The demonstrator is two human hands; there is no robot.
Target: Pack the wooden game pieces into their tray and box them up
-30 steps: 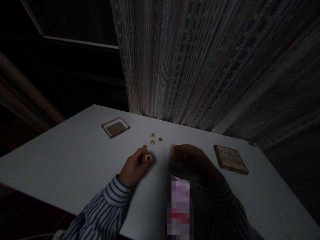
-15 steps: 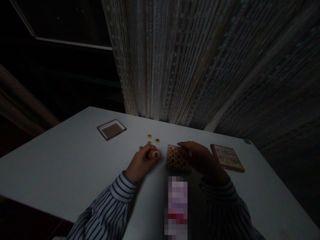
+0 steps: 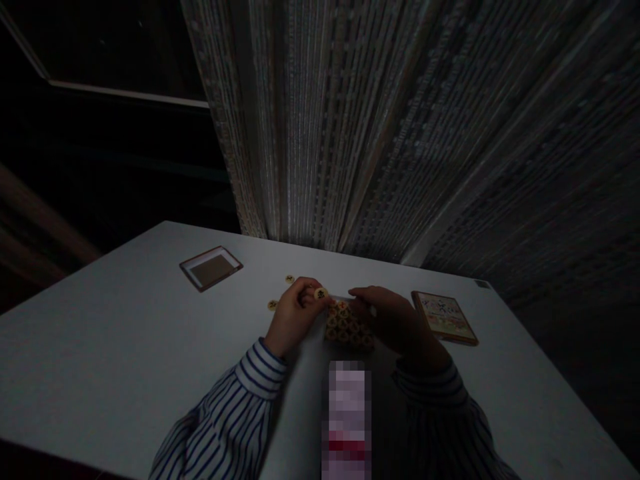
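My left hand (image 3: 295,315) pinches a round cream Chinese chess piece (image 3: 321,293) with a dark character, at the far left corner of a small box (image 3: 341,297). Rows of chess pieces (image 3: 343,325) fill the part of the box I can see, some with red characters. My right hand (image 3: 387,317) lies over the right side of the box, forefinger along its far edge; it appears to grip the box, though shadow hides the contact. Loose chess pieces lie left of the box, one (image 3: 290,279) behind my left hand and another (image 3: 273,305) beside it.
All this stands on a white table (image 3: 125,347). A shallow framed tray or lid (image 3: 211,268) lies at the back left, and a flat case with a printed picture (image 3: 444,318) at the right. Behind the table hangs a string curtain (image 3: 310,133). The room is dim.
My left hand has moved right and slightly up with the chess piece, reaching the box and covering some loose pieces. My right hand stays over the box. The whole view has shifted slightly.
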